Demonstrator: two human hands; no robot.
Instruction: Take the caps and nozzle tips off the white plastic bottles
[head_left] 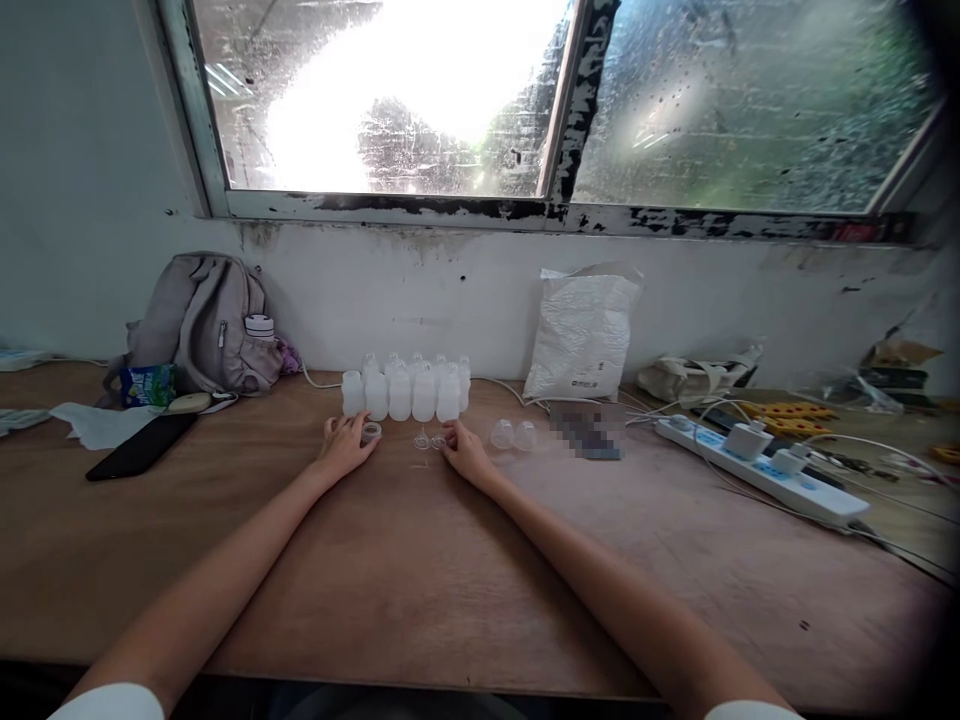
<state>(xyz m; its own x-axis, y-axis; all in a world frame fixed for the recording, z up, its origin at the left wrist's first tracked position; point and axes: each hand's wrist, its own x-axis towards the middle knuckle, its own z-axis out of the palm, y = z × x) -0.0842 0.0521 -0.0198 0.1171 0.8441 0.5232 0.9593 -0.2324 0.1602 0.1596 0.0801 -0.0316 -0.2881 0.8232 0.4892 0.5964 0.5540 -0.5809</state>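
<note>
Two rows of translucent white baby bottles stand upright against the wall side of the table. Several have clear teats on top, while the front left bottle shows an open neck. In front of it, my left hand has its fingers closed around a clear ring-shaped collar resting on the table. Just right of this lies a clear teat. My right hand pinches a second clear teat at the tabletop. Farther right sit two clear dome caps, beyond my fingers.
A grey backpack, a black phone and a white tissue are at the left. To the right are a white plastic package, a blurred-out dark item and a power strip with cables.
</note>
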